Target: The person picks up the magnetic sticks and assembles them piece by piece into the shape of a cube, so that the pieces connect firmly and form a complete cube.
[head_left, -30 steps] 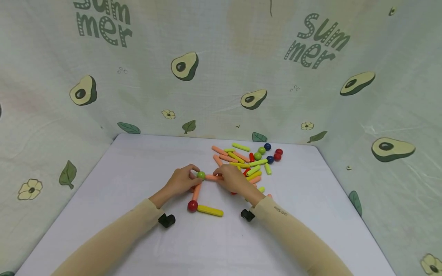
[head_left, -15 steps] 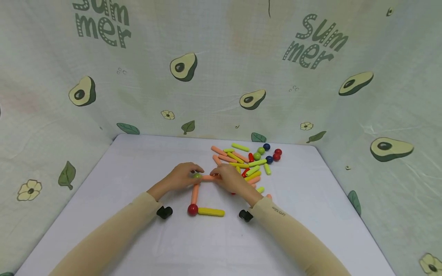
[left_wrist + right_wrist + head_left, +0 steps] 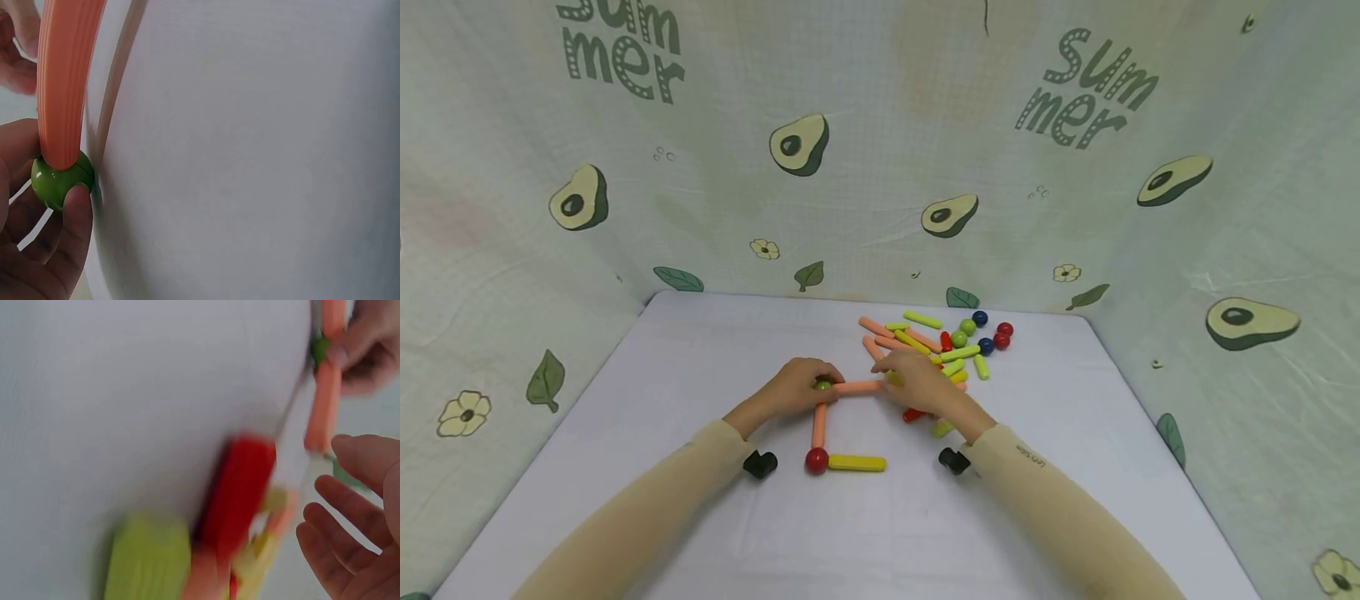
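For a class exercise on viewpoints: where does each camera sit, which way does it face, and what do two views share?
Head: on the head, facing forward and down at the white table; left hand, right hand and sleeves show.
Left wrist: on that wrist, facing a green ball that the left hand pinches; both hands partly show.
Right wrist: on that wrist, facing a blurred red stick; both hands partly show.
Shared: both wrist views show the green ball.

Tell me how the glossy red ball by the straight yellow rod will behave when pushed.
The glossy red ball probably won't roll freely: the straight salmon rod and yellow rod appear joined to it. Its shine suggests a slippery surface. Pushing may tug the shiny green ball in the left hand, where the salmon rod ends.
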A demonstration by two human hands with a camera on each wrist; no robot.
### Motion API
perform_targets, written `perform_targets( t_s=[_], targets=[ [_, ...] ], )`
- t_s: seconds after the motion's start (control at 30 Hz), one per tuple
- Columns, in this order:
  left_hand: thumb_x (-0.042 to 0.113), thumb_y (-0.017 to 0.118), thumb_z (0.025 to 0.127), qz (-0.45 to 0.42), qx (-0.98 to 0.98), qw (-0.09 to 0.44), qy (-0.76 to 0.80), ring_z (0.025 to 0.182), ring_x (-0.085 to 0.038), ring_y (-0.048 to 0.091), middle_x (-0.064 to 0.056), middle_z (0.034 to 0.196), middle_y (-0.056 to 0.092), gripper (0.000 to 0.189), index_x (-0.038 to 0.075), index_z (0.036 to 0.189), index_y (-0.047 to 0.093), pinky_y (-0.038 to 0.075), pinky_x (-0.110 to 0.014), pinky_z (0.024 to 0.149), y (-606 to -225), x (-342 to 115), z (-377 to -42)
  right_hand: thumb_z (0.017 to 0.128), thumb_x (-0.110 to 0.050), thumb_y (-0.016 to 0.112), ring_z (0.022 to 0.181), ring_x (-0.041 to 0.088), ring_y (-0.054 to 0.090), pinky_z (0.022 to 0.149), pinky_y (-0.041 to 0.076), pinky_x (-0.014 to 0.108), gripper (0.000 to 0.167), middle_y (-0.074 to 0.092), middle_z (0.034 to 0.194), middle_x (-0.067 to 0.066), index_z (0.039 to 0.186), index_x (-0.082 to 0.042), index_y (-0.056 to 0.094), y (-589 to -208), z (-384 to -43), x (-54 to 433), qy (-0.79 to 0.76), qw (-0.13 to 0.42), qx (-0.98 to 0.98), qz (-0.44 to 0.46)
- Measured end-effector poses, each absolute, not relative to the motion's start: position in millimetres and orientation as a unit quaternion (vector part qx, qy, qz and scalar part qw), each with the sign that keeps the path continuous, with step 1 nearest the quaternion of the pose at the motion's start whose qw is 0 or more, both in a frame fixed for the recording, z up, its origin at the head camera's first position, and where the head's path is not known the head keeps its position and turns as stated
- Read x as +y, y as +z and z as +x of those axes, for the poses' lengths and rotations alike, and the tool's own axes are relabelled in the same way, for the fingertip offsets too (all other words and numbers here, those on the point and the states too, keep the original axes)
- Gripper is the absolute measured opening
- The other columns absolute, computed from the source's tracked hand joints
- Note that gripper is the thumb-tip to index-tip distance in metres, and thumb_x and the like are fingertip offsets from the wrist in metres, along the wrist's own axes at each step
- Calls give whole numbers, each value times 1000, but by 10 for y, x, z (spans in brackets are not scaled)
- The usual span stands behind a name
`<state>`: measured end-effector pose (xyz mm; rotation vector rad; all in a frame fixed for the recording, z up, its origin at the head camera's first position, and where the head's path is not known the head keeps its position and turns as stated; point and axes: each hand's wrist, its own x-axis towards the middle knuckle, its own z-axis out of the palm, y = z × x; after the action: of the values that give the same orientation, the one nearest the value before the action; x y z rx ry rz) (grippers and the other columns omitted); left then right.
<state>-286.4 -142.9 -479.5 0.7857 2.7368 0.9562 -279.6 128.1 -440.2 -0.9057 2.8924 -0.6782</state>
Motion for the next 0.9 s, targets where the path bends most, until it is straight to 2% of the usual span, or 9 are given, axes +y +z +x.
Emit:
perform_targets(
  t_s=[0.1, 0.27, 0.37, 0.47, 0.6, 0.9],
  targets=[
    [23, 78, 99, 254, 911, 66, 318, 100, -13, 65, 6, 110, 75, 18, 19, 116, 80, 55, -42, 94, -4788, -1453, -2842, 101, -12, 73, 128, 33, 62, 107, 52, 52, 30, 73, 129, 9, 130, -6, 75, -4289, -2888, 1642, -222, 7, 940, -258],
    [23, 77, 100, 265, 909, 62, 315, 102, -14, 66, 4, 112, 76, 17, 18, 116, 81, 55, -42, 94, -4775, -1490, -2821, 99, -4, 72, 108, 38, 67, 95, 56, 53, 28, 73, 123, 20, 127, 0, 75, -4237, -3129, 2358, -181, -46, 960, -209],
    [24, 77, 100, 266, 910, 63, 313, 104, -14, 66, 5, 112, 76, 17, 19, 116, 81, 54, -42, 95, -4778, -1498, -2816, 97, 1, 69, 106, 39, 66, 96, 55, 55, 30, 70, 123, 25, 127, 2, 74, -4286, -3272, 2726, -161, -60, 971, -165],
    [25, 76, 100, 263, 910, 65, 315, 104, -15, 65, 5, 112, 75, 17, 20, 116, 81, 54, -42, 96, -4779, -1502, -2814, 96, 2, 68, 109, 42, 63, 100, 52, 59, 35, 67, 125, 28, 131, 4, 71, -4351, -3374, 2999, -143, -50, 980, -132],
    [25, 77, 100, 262, 910, 65, 314, 103, -15, 65, 5, 112, 75, 17, 20, 116, 81, 54, -43, 95, -4775, -1512, -2813, 96, 1, 69, 119, 48, 61, 107, 48, 64, 39, 64, 129, 32, 135, 5, 67, -4449, -3442, 3206, -130, -25, 984, -119],
    [23, 77, 100, 260, 910, 60, 317, 105, -18, 67, 3, 113, 76, 17, 19, 115, 82, 54, -45, 96, -4769, -1532, -2807, 98, -1, 70, 110, 44, 58, 104, 51, 61, 40, 57, 123, 30, 137, 1, 67, -4565, -3452, 3285, -146, -17, 984, -102]
  ],
)
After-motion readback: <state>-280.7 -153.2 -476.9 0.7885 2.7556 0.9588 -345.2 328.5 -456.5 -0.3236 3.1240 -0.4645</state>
